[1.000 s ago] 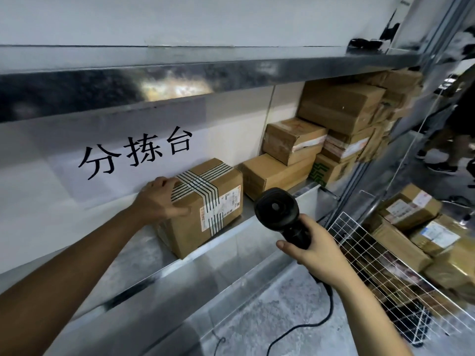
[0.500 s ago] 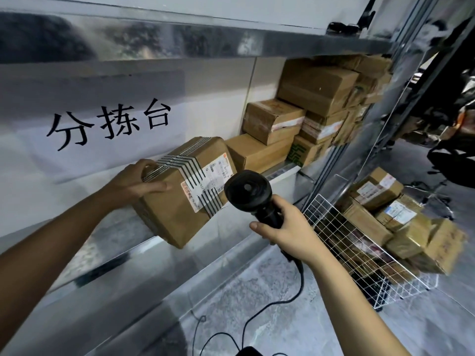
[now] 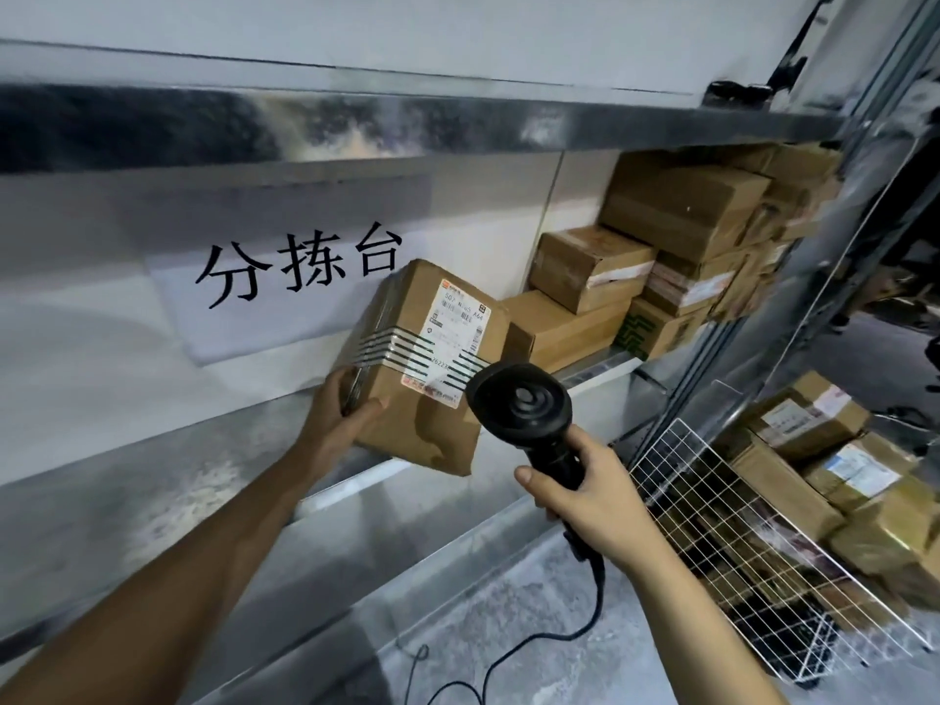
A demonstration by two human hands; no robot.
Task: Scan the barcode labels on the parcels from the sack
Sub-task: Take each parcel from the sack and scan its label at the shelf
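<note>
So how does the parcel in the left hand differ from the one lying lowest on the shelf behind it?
The held parcel is tilted, lifted off the shelf; the shelf parcel lies flat under another box. The held parcel shows a white label and striped tape; the shelf parcel shows neither. Both are brown cardboard.

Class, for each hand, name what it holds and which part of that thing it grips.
The left hand grips the striped-tape parcel at its lower left corner. The right hand holds the black scanner by its handle.
</note>
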